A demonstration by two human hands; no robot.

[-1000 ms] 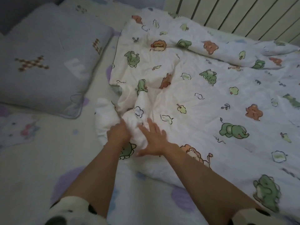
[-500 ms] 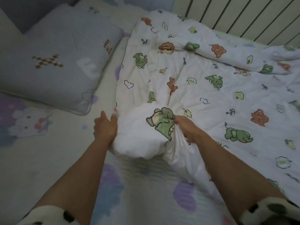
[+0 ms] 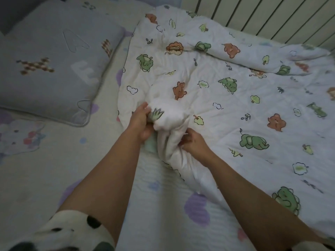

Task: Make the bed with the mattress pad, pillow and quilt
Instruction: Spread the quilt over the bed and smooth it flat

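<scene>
Pale ribbed panel (image 3: 272, 17) along the far side, dark grey surface (image 3: 9, 13) upper left, dim light

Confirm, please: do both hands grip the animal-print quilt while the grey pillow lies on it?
No: the head view shows the grey pillow on the mattress pad beside the animal-print quilt; the left hand and right hand do grip the quilt.

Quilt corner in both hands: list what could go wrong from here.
1. The left hand and right hand both grip one bunched corner of the quilt; a hard tug may drag the whole quilt askew rather than flatten it.
2. The far edge lies folded over near the slatted wall; pulling from here likely won't undo it.
3. Dragging could ruck the mattress pad beneath.
</scene>
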